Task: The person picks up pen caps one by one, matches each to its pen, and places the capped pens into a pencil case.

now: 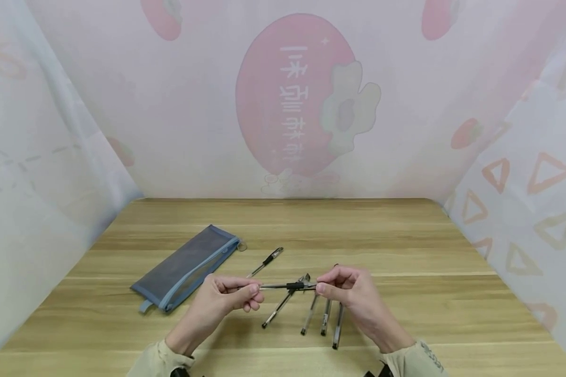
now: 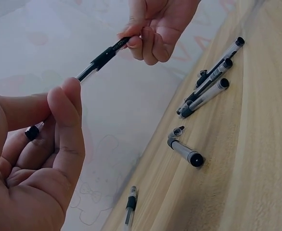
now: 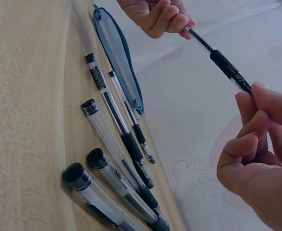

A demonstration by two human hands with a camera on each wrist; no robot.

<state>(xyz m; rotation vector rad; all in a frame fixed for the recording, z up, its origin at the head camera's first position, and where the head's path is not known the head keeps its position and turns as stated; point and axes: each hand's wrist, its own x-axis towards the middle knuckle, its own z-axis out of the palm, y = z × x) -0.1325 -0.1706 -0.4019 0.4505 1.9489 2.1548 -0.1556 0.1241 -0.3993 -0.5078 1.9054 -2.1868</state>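
A clear-barrelled gel pen [image 1: 293,286] with a black grip is held level above the table between both hands. My left hand [image 1: 221,298] pinches its rear part between thumb and fingers; in the left wrist view the black end plug [image 2: 32,132] pokes out behind those fingers. At the other end, my right hand [image 1: 351,290] pinches the capped tip with thumb and forefinger. White print shows on the black section [image 3: 223,65] in the right wrist view. The right fingertips hide part of the cap.
Several similar pens lie below the hands, among them one slanted pen [image 1: 276,312] and one near the right wrist [image 1: 338,327]. Another pen [image 1: 272,255] lies farther back, beside a blue-grey zippered mesh pencil case [image 1: 174,259]. Printed cloth walls [image 1: 193,131] enclose the wooden table [image 1: 405,241].
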